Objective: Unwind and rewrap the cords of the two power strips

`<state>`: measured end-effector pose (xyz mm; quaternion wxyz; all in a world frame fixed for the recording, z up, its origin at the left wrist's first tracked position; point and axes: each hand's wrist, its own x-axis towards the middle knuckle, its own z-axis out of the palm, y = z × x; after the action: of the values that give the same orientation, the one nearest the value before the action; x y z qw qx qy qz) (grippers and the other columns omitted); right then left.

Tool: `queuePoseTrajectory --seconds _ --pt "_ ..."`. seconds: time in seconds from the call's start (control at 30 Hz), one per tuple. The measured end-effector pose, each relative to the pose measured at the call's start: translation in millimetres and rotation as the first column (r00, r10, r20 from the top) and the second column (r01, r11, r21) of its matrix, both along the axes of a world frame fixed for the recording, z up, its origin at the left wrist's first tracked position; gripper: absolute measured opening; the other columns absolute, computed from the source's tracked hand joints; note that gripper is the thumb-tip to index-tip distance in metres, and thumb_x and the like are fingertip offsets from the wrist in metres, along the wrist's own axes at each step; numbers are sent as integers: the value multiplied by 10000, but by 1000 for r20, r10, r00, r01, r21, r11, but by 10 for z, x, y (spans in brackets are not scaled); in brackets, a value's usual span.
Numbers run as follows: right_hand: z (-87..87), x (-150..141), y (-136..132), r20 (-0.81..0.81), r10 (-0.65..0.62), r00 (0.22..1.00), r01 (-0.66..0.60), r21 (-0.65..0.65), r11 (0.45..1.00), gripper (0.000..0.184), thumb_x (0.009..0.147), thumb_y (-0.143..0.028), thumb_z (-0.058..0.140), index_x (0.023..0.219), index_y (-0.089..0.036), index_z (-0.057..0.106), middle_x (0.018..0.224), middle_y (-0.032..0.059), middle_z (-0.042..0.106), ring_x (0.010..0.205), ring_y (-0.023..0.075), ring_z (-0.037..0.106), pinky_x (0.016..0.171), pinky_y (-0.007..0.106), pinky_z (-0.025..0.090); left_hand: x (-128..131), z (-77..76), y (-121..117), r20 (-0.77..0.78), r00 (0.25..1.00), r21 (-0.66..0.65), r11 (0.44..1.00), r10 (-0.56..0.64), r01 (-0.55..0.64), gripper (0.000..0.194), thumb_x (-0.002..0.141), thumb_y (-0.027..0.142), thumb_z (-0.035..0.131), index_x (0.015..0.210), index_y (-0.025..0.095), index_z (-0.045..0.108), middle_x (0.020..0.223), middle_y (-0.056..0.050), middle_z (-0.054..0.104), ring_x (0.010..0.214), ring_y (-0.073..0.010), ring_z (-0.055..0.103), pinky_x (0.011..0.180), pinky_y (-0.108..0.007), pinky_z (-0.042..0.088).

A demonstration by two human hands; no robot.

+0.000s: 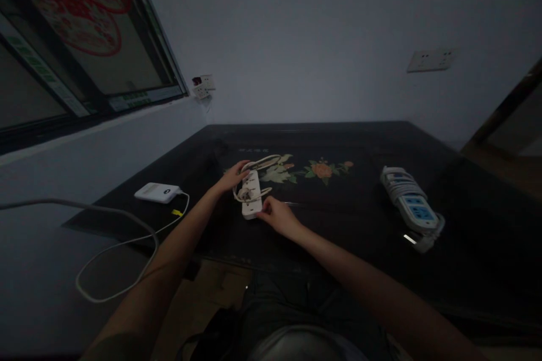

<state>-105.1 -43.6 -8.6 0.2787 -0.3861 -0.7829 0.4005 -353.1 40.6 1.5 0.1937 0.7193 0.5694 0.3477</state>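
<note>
A white power strip (253, 182) lies lengthwise on the dark table in front of me, its pale cord (265, 161) looped over and beside it. The plug (245, 194) rests on top of the strip among the loops. My left hand (234, 175) is closed at the strip's far left end, fingers over the edge and the cord. At the near right corner, my right hand (277, 214) pinches the strip's side between thumb and fingers. Some fingertips are hard to make out in the dim light.
A second power strip (417, 207) with blue sockets, wrapped in its cord, lies at the right. At the left is a white device (157, 192) with a cable (154, 235) hanging past the table edge. Wall sockets (429, 60) and a window (84, 34) are behind.
</note>
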Motion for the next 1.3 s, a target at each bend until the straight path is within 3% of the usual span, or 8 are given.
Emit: queuePoseTrajectory --seconds 0.5,0.67,0.83,0.97,1.07,1.2,1.23,1.3 --pt "158 -626 176 277 -18 961 -9 96 995 273 775 -448 660 875 -200 608 941 57 688 874 199 634 664 250 399 -143 59 326 -31 988 -75 985 150 -152 336 654 155 503 960 170 640 915 -22 669 909 -204 596 881 -336 445" --pt "219 -788 202 294 -55 954 32 81 996 266 836 -387 599 1005 -182 603 1048 98 683 953 227 642 709 278 434 -286 123 298 74 978 -139 973 194 -182 435 624 228 566 1045 134 620 953 -55 688 908 -211 622 827 -322 481" --pt "320 -748 120 321 -13 947 -2 48 999 365 832 -476 577 1014 -166 636 940 116 712 806 242 669 598 280 432 -358 139 231 156 968 -170 971 196 -169 535 625 406 616 1088 139 621 1046 -86 687 951 -243 628 834 -352 490" --pt "391 -415 -62 306 195 932 -218 44 975 355 847 -501 544 887 -174 675 756 54 700 631 170 617 519 240 370 -348 201 209 177 955 -205 958 239 -202 572 617 379 632 1143 155 608 1119 -90 667 993 -247 628 859 -350 496" --pt "479 98 -214 227 178 958 -208 118 971 309 854 -452 558 776 -176 674 685 11 661 610 124 568 514 213 327 -254 353 132 101 949 -106 951 300 -289 557 682 339 572 1206 149 567 1203 -116 621 1103 -266 583 934 -388 465" --pt "647 1131 -219 56 -72 996 57 232 971 200 888 -328 522 874 -176 653 804 22 664 724 131 585 628 218 407 166 690 -143 57 963 177 947 263 -269 456 753 308 515 1186 173 569 1222 -87 604 1165 -262 536 1026 -411 397" --pt "680 1421 -174 38 -204 978 183 301 936 174 882 -305 523 894 -182 646 873 37 665 805 152 593 710 247 433 336 774 -236 63 974 234 946 217 -226 413 781 301 492 1170 189 574 1210 -63 611 1167 -246 533 1039 -397 387" --pt "707 1973 -51 48 -531 846 451 468 760 207 860 -302 539 1004 -184 628 1029 94 638 1008 225 553 892 353 414 731 894 -419 101 990 284 951 95 -120 362 820 287 459 1151 194 571 1189 -42 616 1161 -226 533 1040 -378 386"
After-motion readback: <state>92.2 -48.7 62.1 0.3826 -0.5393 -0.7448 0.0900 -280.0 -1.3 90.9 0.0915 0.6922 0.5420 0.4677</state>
